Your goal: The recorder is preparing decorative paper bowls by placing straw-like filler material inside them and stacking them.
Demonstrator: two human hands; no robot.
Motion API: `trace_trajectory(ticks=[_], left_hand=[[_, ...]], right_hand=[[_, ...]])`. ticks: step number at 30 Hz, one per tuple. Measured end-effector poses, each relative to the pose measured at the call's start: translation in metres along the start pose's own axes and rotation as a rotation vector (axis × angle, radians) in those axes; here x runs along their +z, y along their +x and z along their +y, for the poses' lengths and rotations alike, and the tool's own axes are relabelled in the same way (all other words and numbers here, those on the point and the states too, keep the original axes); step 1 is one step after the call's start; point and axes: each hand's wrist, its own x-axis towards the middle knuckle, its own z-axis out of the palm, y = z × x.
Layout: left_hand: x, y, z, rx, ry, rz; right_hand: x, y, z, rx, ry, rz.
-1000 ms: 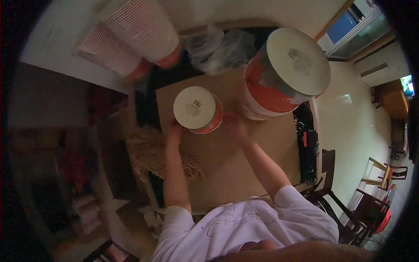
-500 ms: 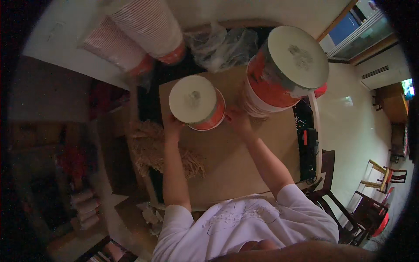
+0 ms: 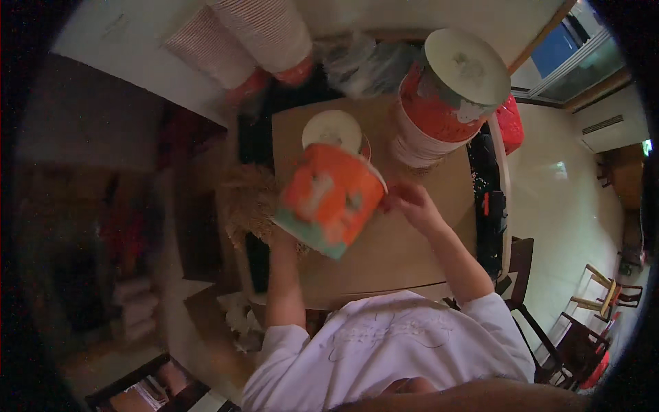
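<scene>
An orange paper bucket (image 3: 329,199) with a teal base is off the table and tipped on its side in front of me. My left hand (image 3: 276,237) is under its lower left side, mostly hidden by it, and holds it up. The fingers of my right hand (image 3: 410,204) pinch its right edge. Just behind it, a white round lid (image 3: 333,129) tops another bucket with a red rim standing on the brown table (image 3: 412,254).
A tall stack of orange buckets with a white lid (image 3: 449,89) stands at the back right. Behind are stacked ribbed white cups (image 3: 264,31) and clear plastic bags (image 3: 360,65). A straw-like bundle (image 3: 246,206) lies left, wooden chairs (image 3: 542,336) right.
The bucket stood upright on the table between both hands. It has since come up toward me and tipped over, uncovering a second lidded bucket behind it.
</scene>
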Motion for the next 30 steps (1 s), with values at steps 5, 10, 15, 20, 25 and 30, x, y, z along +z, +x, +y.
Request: trace_trajectory(ticks=[5,10,15,20,25,30], left_hand=[[0.0,-0.061,-0.011,-0.093,0.09,0.075],[0.0,-0.094,-0.014,-0.113,0.447,0.122],[0.039,-0.109,-0.005,-0.017,0.586,0.055],[0.031,-0.116,-0.01,0.061,0.688,0.162],[0.039,-0.13,-0.017,-0.108,0.657,0.127],[0.008,-0.136,-0.008,0.152,0.862,0.237]], right_hand=[[-0.001,-0.076,0.009,-0.222,-0.497,-0.215],[0.008,-0.122,0.027,-0.298,-0.765,-0.257],[0.007,-0.143,0.063,0.045,-0.347,-0.04],[-0.001,-0.148,0.076,-0.187,-0.605,-0.01],[0.0,-0.138,0.072,-0.479,-0.977,-0.18],[0.036,-0.142,0.078,-0.108,-0.397,0.076]])
